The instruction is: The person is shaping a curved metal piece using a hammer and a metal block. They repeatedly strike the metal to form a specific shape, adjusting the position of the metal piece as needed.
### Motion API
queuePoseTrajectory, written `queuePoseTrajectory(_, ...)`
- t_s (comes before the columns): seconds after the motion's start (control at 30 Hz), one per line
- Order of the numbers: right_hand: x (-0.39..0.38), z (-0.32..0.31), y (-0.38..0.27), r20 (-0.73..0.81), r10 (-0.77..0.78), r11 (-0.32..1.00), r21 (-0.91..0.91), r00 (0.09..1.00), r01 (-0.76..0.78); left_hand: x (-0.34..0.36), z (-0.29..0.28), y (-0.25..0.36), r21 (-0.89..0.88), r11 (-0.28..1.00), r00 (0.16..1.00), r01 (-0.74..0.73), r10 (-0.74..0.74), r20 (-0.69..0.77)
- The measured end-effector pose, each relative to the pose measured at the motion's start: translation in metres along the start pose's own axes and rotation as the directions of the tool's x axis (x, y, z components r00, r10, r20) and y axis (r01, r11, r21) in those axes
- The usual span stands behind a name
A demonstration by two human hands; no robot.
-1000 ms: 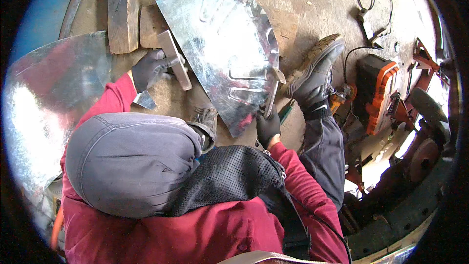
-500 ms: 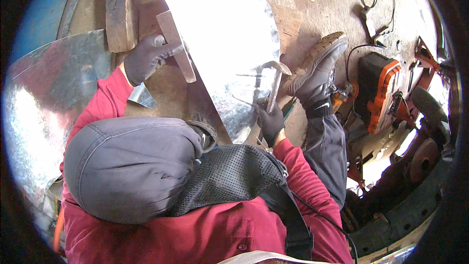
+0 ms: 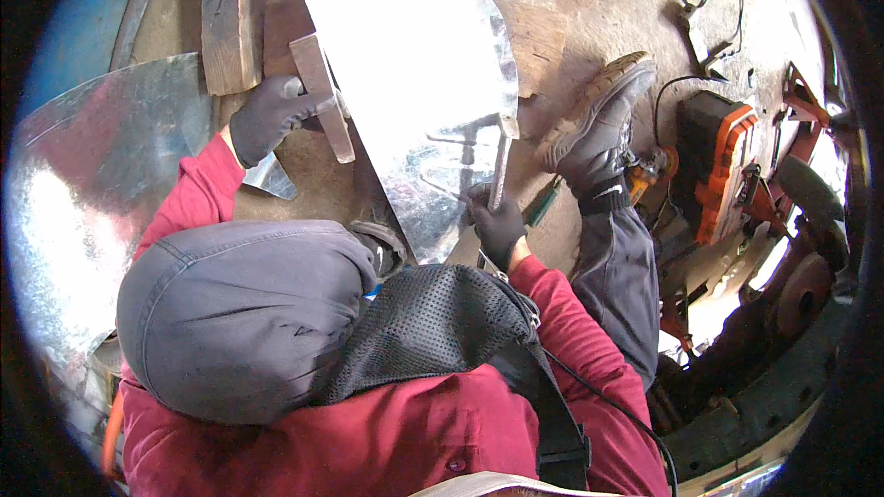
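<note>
My left hand [image 3: 270, 120], in a dark glove, grips a flat metal bar [image 3: 319, 92] against the left edge of a shiny metal sheet [image 3: 414, 46]. The sheet has a curved right side and narrows toward me. In my gloved right hand [image 3: 498, 226] is a hammer [image 3: 501, 170], held by its metal handle. The hammer's head is over the sheet's right edge; whether it touches the metal I cannot tell. Reflections show on the sheet beside it. Just right of this hand lies a tool with a green handle [image 3: 544, 202].
Another curved metal sheet [image 3: 115, 156] lies at left, near a small metal offcut [image 3: 269, 177] and a wooden beam [image 3: 230, 28]. My outstretched right shoe [image 3: 603, 110] is right of the sheet. Beyond it are an orange-yellow power tool [image 3: 647, 175], a black-and-orange case [image 3: 714, 166] and a cable [image 3: 709, 0].
The hammer has swung left and turned, its head now at the sheet's right edge. My left hand and the bar have shifted slightly left and nearer; the sheet has slid a little left.
</note>
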State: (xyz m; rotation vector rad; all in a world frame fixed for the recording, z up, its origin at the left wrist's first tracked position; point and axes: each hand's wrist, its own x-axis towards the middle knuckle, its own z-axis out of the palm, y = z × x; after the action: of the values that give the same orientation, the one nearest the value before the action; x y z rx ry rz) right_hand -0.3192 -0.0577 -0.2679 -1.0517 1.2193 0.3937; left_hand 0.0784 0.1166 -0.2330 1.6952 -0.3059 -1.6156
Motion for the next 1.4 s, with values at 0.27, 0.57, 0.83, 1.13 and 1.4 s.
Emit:
queuePoseTrajectory(0.27, 0.005, 0.011, 0.012, 0.050, -0.111, 0.983, -0.144, 0.993, 0.117, -0.006, -0.010, -0.009, 0.026, 1.000, 1.000, 0.013, -0.013, 0.000)
queuePoseTrajectory(0.57, -0.003, 0.009, 0.006, 0.079, -0.078, 0.964, -0.248, 0.994, 0.095, 0.028, -0.085, 0.111, 0.678, 0.733, 0.995, -0.060, 0.096, -0.016)
queuePoseTrajectory(0.83, 0.004, 0.018, 0.000, 0.167, 0.013, 0.963, -0.269, 0.986, 0.033, 0.119, 0.031, 0.165, 0.410, 0.830, 0.898, -0.378, 0.436, -0.057)
queuePoseTrajectory(1.13, -0.006, 0.053, -0.006, 0.193, 0.050, 0.998, -0.039, 0.980, -0.044, 0.117, 0.091, 0.058, 0.328, 0.849, 0.806, -0.414, 0.510, -0.301)
queuePoseTrajectory(1.4, -0.006, 0.062, -0.002, 0.193, 0.145, 0.983, -0.142, 0.970, -0.119, 0.120, 0.091, 0.048, 0.459, 0.834, 0.798, -0.305, 0.487, -0.354)
